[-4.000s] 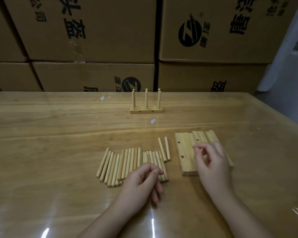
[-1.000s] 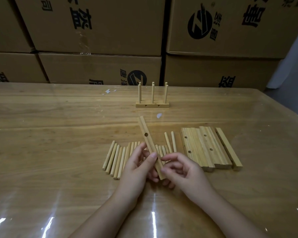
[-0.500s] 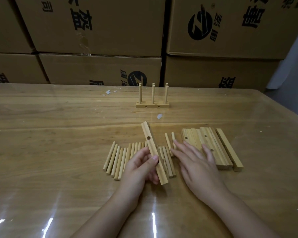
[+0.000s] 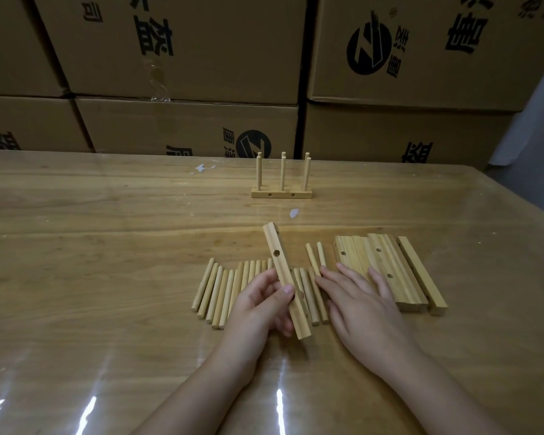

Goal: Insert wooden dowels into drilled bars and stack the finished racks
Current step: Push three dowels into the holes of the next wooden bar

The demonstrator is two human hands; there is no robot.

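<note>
Two hands work over a row of loose dowels (image 4: 217, 290) lying side by side on the table (image 4: 107, 246); every place here is told from that row. The left hand (image 4: 258, 306) sits over the row's middle and grips one drilled bar (image 4: 282, 268), thumb pressed across its upper face and the other fingers curled beneath. The bar slants across the row, near end toward the person, far end reaching past the row's far edge; one hole shows plainly on top.

The right hand (image 4: 358, 302) lies palm down over the row's right end, fingers straight and spread, holding nothing; whether the fingertips press the wood I cannot tell. Just beyond that right end lie two separate dowels (image 4: 316, 257), slanted like the bar. Further right of the row a batch of drilled bars (image 4: 390, 268) lies packed side by side, the outermost one slightly apart.

Well beyond the row stands the finished rack (image 4: 281, 193), dowels upright in its base, two holes showing in its near side. A white scrap (image 4: 294, 212) lies between row and rack. Stacked cardboard boxes (image 4: 186, 42) rise behind the table's far edge.
</note>
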